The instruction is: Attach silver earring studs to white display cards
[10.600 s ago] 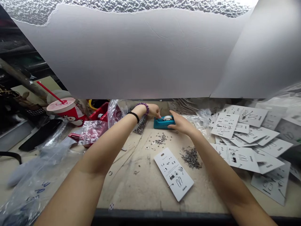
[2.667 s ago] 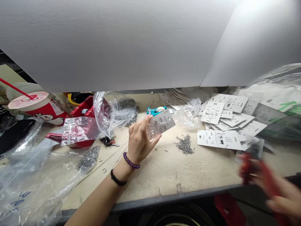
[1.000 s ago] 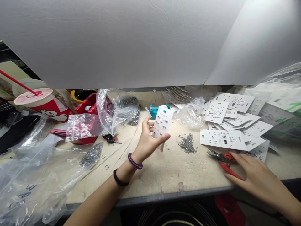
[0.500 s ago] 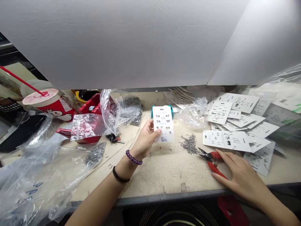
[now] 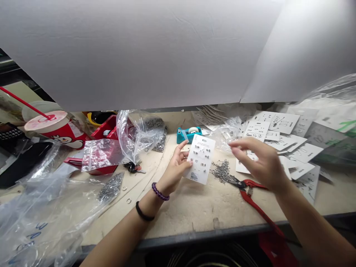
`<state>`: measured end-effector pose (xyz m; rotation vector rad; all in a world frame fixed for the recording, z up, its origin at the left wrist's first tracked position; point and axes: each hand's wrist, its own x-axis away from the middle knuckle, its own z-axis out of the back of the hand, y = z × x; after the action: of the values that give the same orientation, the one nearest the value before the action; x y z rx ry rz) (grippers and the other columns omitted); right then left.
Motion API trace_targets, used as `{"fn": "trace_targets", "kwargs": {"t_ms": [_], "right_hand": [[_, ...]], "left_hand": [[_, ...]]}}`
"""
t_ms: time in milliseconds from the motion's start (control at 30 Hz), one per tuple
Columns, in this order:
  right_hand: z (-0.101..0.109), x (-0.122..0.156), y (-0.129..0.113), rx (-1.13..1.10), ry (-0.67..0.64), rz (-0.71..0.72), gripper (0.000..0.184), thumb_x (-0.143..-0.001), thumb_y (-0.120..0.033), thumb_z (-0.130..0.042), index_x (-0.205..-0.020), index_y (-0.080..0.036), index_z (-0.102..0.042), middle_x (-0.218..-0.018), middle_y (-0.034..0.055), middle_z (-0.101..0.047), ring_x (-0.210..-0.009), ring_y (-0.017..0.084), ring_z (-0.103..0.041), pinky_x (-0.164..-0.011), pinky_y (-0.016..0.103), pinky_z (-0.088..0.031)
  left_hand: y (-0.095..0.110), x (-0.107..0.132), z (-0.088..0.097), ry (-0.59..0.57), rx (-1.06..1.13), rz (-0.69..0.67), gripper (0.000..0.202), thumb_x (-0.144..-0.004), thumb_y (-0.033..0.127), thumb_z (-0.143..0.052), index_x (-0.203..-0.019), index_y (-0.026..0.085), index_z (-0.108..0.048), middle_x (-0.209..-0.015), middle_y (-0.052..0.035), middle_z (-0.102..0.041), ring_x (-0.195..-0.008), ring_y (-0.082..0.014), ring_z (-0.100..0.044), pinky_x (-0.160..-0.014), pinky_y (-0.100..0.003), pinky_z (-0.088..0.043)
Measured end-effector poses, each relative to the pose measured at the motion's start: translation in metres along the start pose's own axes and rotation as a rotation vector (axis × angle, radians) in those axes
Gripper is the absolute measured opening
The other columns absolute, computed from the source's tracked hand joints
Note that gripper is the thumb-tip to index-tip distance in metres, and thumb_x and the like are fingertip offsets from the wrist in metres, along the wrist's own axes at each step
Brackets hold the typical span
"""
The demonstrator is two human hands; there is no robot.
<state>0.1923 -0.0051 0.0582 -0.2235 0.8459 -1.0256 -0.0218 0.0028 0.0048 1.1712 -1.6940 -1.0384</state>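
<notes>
Your left hand grips a white earring card between thumb and fingers, raised above the workbench. Your right hand is open and empty, above red-handled pliers. A heap of metal hooks lies just beside the card.

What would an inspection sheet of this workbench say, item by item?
Surface: worn, scratched cream workbench.
Job's things: jewellery card with small metal pieces on it, held in the left hand; the right hand is raised, nothing visible in it, above red-handled pliers and near a heap of small metal pieces.
Clutter: scattered printed cards, plastic bags, teal tape dispenser, keys.
Grippers: nothing seen; two bare hands instead.
Cables: coiled wire below the bench edge.
Surroundings: white sheet overhead, red cup with straw, red tray.
</notes>
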Motion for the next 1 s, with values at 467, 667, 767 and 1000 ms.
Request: {"fn": "trace_targets", "kwargs": {"t_ms": [467,667,767,1000], "right_hand": [[-0.045,-0.075,-0.005,-0.091,0.002,0.112,0.011,-0.080,-0.025,-0.055,-0.076,-0.020,-0.064,-0.093,0.0043,-0.059,-0.098,0.021,-0.050,-0.091,0.041,-0.037],[-0.054,-0.006,-0.008,-0.612,0.007,-0.389,0.012,-0.074,-0.033,-0.062,-0.078,-0.022,-0.064,-0.118,0.0037,-0.051,-0.113,0.021,-0.046,-0.094,0.041,-0.038],[-0.067,0.001,0.000,-0.763,-0.116,-0.470,0.015,-0.071,-0.034,-0.065,-0.073,-0.019,-0.064,-0.120,0.0062,-0.050,-0.111,0.022,-0.048,-0.091,0.039,-0.042],[-0.083,-0.014,0.011,-0.799,-0.131,-0.367,0.012,-0.072,-0.030,-0.063,-0.071,-0.018,-0.063,-0.111,0.0068,-0.053,-0.105,0.020,-0.051,-0.087,0.037,-0.044]], "left_hand": [[-0.006,-0.005,0.005,0.068,-0.019,-0.093,0.074,-0.069,0.013,-0.055,-0.135,0.026,-0.022,-0.098,-0.0039,-0.055,-0.090,-0.0164,-0.053,-0.078,-0.029,-0.042],[-0.004,-0.003,-0.001,0.082,0.154,-0.039,0.040,-0.070,0.015,-0.056,-0.110,0.018,-0.050,-0.110,-0.0077,-0.058,-0.101,-0.0215,-0.053,-0.079,-0.032,-0.045],[-0.002,-0.002,-0.005,0.086,0.208,-0.050,0.039,-0.073,0.017,-0.055,-0.112,0.022,-0.048,-0.115,-0.0060,-0.056,-0.106,-0.0213,-0.052,-0.080,-0.034,-0.047],[-0.003,-0.005,-0.002,0.092,0.299,-0.018,0.040,-0.080,0.018,-0.050,-0.118,0.025,-0.040,-0.117,-0.0049,-0.056,-0.103,-0.0192,-0.055,-0.083,-0.037,-0.048]]}}
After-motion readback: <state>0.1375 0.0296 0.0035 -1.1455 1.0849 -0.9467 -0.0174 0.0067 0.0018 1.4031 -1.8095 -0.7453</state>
